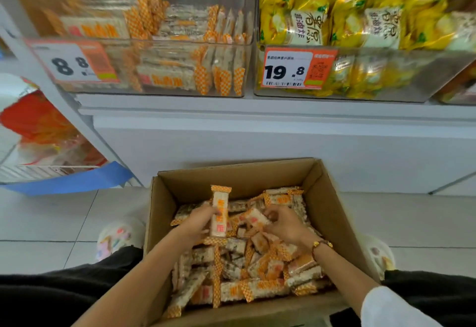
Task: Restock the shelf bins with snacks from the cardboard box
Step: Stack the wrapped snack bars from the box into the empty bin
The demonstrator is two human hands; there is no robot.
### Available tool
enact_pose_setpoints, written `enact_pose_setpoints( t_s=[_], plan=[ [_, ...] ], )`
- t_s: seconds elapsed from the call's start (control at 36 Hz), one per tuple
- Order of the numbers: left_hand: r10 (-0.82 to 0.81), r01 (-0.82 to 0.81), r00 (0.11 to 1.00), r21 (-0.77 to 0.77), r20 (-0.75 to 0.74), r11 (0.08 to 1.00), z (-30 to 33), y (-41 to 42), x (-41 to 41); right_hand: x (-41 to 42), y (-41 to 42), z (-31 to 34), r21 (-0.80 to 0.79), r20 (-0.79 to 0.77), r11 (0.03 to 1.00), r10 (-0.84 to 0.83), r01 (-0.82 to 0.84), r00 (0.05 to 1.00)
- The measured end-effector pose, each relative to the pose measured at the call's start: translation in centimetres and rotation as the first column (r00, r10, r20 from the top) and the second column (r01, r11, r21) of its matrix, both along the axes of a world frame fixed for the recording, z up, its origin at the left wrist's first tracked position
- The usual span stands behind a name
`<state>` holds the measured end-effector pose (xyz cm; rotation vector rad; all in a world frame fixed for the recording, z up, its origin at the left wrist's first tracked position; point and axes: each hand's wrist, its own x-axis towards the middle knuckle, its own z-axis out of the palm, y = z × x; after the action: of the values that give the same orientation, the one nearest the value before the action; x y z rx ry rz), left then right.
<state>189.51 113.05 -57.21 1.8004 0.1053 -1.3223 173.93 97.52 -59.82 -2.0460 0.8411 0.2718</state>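
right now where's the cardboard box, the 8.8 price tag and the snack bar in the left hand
cardboard box (pixel 239 174), head view, inside of far wall
8.8 price tag (pixel 69 62), head view, white part by the digits
snack bar (pixel 219 213), head view, middle of wrapper

White sleeve (pixel 391 308), gold bracelet (pixel 320 245), black trousers (pixel 51 298)

left hand (pixel 199 221): inside the open brown cardboard box (pixel 332 198), gripping an upright orange-and-white checked-end snack bar (pixel 219 213).
right hand (pixel 284 225): just right of that grip, fingers curled on a smaller orange-and-white snack packet (pixel 255 218) lying on the loose pile of wrapped bars (pixel 244 283).
pile: under and nearer than both grips, filling the box.
clear plastic bin of matching bars (pixel 159 43): beyond and above the left grip, on the white shelf (pixel 257 110).
clear plastic bin of yellow crisp bags (pixel 360 30): right of that bin, beyond the right grip.
price tags: one on each bin's front.
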Motion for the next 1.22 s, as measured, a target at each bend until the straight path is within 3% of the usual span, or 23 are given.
enact_pose_setpoints(
  t_s=[0.08,0.14,0.31,0.36,0.44,0.5,0.67,0.78,0.86,1.06,1.14,1.22],
  plan=[
    [0.035,-0.038,0.997,-0.033,-0.071,0.999,1.2,1.1,-0.3,-0.4,-0.3,2.8,0.248,0.140,0.955,-0.200,0.161,0.970],
    [0.074,-0.080,0.990,-0.051,-0.117,0.995,1.9,1.6,-0.3,-0.4,-0.3,4.5,0.326,0.207,0.922,-0.286,0.209,0.936],
    [0.074,-0.106,0.977,-0.155,-0.199,0.982,4.7,1.8,-1.1,0.2,0.9,9.1,0.636,0.394,0.768,-0.407,0.075,0.824],
    [0.103,-0.159,0.965,-0.227,-0.240,0.961,5.6,1.4,-1.4,0.4,1.3,10.5,0.665,0.445,0.747,-0.392,-0.004,0.805],
    [0.216,-0.331,0.923,-0.373,-0.318,0.867,6.9,0.3,-1.6,0.7,2.2,12.3,0.583,0.468,0.812,-0.318,-0.017,0.825],
    [0.245,-0.363,0.921,-0.436,-0.303,0.823,7.7,0.0,-1.6,0.5,2.5,12.8,0.518,0.465,0.855,-0.255,-0.026,0.848],
    [0.154,-0.129,0.988,-0.409,0.028,0.903,10.0,-0.3,-1.8,1.0,3.2,15.0,0.360,0.452,0.929,-0.092,-0.087,0.888],
    [0.155,-0.080,0.980,-0.471,0.122,0.878,12.5,-0.5,-0.5,2.5,2.9,16.9,0.283,0.515,0.958,-0.182,0.035,0.838],
    [0.146,0.027,0.952,-0.545,0.271,0.838,14.9,-0.6,0.6,4.4,3.2,18.9,0.200,0.580,0.976,-0.184,0.080,0.793],
    [0.240,-0.003,0.936,-0.678,0.256,0.735,19.7,-0.8,2.6,8.6,4.6,22.4,0.012,0.745,0.984,-0.126,0.176,0.655],
    [0.219,0.111,0.893,-0.665,0.392,0.739,20.8,-0.8,3.3,10.3,5.0,23.9,-0.073,0.775,0.985,-0.043,0.156,0.630],
    [0.300,0.121,0.825,-0.669,0.478,0.733,21.7,-0.5,4.6,12.2,5.6,25.2,-0.164,0.768,0.982,0.065,0.097,0.637]
  ],
)
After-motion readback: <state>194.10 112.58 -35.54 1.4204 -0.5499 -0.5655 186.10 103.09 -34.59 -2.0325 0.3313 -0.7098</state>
